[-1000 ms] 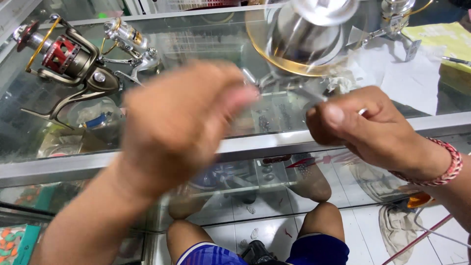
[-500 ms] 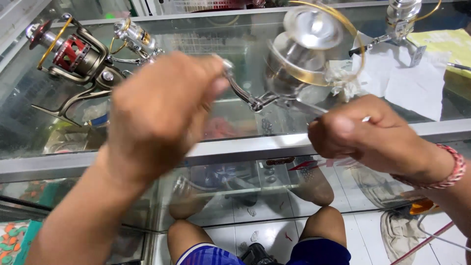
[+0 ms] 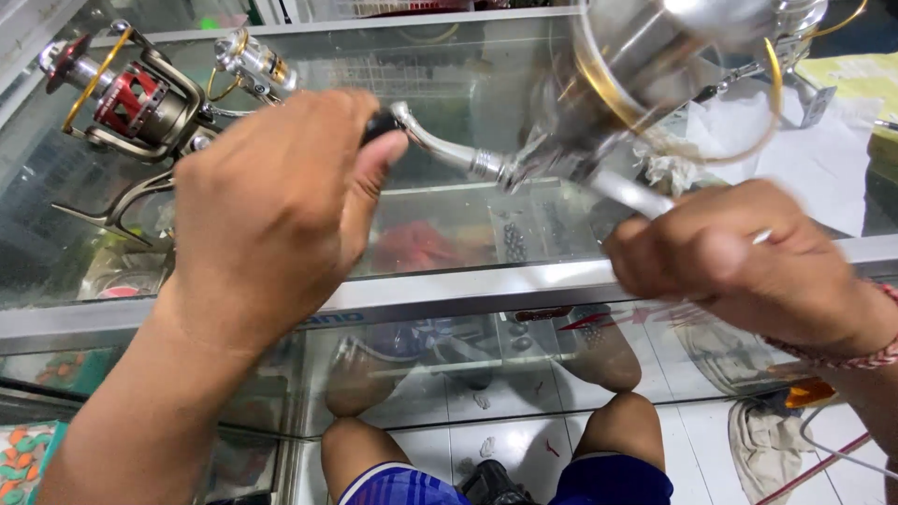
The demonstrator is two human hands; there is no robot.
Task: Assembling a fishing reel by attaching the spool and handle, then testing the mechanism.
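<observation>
Hands first: my left hand (image 3: 281, 210) is closed around the dark knob at the end of the crank handle (image 3: 444, 150) of a silver spinning reel (image 3: 655, 65), thumb pressed against the knob. My right hand (image 3: 748, 257) is clenched around the reel's foot stem (image 3: 631, 192), holding the whole reel up in the air above the glass counter (image 3: 449, 290), with nothing under it but my grip.

That is where I see the trouble. The reel body sits high and forward of my right fist, so its weight is hanging off a thin, smooth stem; if my fingers slacken while the left hand cranks, I judge the reel could twist out and drop straight onto the glass top. The rotor and its gold bail wire (image 3: 748, 122) look blurred, so I take them to be spinning, and the bail sweeps close above my right knuckles; a fingertip raised a little could get caught. The crumpled tissue (image 3: 673, 168) just beside the stem could also be drawn into the rotor.

Further out, a red-and-grey spinning reel (image 3: 131, 103) lies on the counter to my left, with a smaller silver-and-gold reel (image 3: 253, 65) near it. My left elbow swings on that side, and a wide turn of the crank could knock them across the glass. White paper (image 3: 814, 159) lies at the right, under another reel's stand.
</observation>
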